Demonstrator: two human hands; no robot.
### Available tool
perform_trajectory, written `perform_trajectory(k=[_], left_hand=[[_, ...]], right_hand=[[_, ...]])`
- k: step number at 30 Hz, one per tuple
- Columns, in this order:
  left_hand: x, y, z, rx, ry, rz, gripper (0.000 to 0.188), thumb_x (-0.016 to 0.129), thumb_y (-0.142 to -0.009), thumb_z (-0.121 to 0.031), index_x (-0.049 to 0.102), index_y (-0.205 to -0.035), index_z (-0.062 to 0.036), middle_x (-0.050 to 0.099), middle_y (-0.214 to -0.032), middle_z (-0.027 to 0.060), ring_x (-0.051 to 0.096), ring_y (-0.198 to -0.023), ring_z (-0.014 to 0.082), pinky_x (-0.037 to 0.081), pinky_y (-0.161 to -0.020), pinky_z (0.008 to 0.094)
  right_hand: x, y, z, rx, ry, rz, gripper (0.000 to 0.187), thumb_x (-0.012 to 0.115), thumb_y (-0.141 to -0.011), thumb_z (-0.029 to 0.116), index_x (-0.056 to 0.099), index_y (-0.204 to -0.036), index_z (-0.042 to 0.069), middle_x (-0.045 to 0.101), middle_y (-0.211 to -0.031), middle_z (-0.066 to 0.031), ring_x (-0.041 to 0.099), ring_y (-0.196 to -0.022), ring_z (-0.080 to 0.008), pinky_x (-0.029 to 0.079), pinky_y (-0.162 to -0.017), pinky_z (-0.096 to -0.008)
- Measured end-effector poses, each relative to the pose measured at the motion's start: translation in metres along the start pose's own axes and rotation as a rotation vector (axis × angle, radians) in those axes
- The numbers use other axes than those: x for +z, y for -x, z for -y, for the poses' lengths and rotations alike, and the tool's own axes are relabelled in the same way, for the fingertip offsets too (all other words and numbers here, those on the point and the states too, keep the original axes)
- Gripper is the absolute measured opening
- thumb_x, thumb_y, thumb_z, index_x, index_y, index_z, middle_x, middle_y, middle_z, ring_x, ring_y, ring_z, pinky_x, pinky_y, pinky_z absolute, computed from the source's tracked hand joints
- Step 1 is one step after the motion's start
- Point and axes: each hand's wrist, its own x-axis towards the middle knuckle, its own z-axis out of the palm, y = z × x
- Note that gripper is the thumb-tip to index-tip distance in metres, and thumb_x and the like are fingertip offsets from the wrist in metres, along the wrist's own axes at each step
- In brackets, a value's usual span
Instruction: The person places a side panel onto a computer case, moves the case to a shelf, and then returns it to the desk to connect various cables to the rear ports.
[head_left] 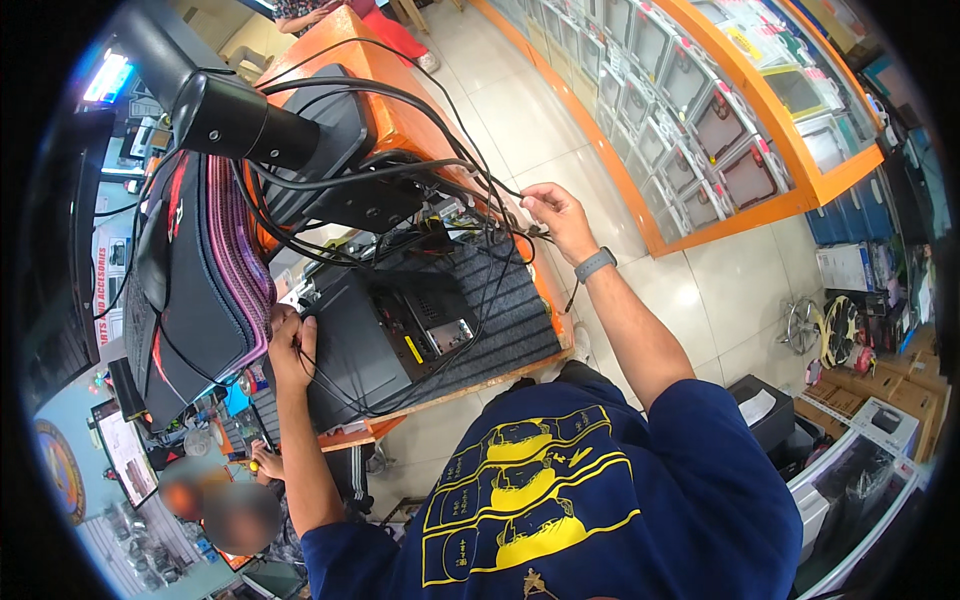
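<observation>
A thin black cable (335,386) runs from the closed fingers of my left hand (291,348), beside the upper left edge of a black computer case (340,345). The case lies on a grey ribbed surface, with its opening and some inner parts showing. Out to the right, my right hand (563,225) pinches a black cable (500,188) between thumb and fingers. Several more black cables (370,180) loop from a black monitor stand (245,125) across the case. What lies under my left fingers is partly hidden.
Left of the case is a dark desk mat (195,290) with a coloured, wavy edge. An orange-framed glass display case (730,215) stands at the right. Beyond the orange counter (415,115) is a person in red trousers. Boxes (890,375) are stacked at far right.
</observation>
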Motion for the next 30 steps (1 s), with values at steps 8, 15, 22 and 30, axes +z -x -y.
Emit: perform_trajectory(k=[8,15,22,30], left_hand=[[0.001,-0.002,0.001,-0.053,-0.028,0.022,0.037,0.065,-0.093,-0.013,0.041,-0.067,-0.0012,0.043,-0.078,0.0139,0.046,-0.077,0.0277,0.038,-0.071,0.0354],[0.001,-0.006,0.0,-0.027,-0.021,-0.007,0.041,0.065,-0.093,-0.017,0.039,-0.065,0.0004,0.042,-0.076,0.0141,0.045,-0.072,0.0266,0.037,-0.065,0.0358],[0.001,-0.001,0.005,-0.037,-0.022,-0.001,0.042,0.064,-0.093,-0.018,0.038,-0.066,0.0009,0.041,-0.075,0.0131,0.043,-0.07,0.0247,0.034,-0.063,0.0345],[0.002,-0.002,0.007,-0.026,-0.022,0.004,0.034,0.061,-0.094,-0.015,0.044,-0.072,0.003,0.044,-0.079,0.013,0.044,-0.071,0.0244,0.035,-0.063,0.0347]], right_hand=[[0.004,-0.01,-0.037,-0.008,0.108,0.095,0.016,0.068,-0.098,0.011,0.067,-0.111,0.001,0.071,-0.1,-0.0036,0.062,-0.087,-0.0074,0.051,-0.077,-0.0231],[-0.049,0.009,-0.06,0.198,0.174,0.056,0.021,0.069,-0.098,0.016,0.071,-0.114,0.003,0.069,-0.096,-0.0004,0.061,-0.089,-0.0081,0.051,-0.083,-0.025],[-0.055,-0.003,-0.068,0.145,0.355,-0.01,0.018,0.07,-0.098,0.019,0.073,-0.108,0.004,0.067,-0.089,0.0021,0.058,-0.081,-0.007,0.048,-0.075,-0.0239],[-0.097,-0.012,-0.047,0.211,0.202,0.06,0.014,0.069,-0.097,0.019,0.072,-0.103,0.006,0.067,-0.086,0.0008,0.057,-0.078,-0.007,0.047,-0.071,-0.0246]])
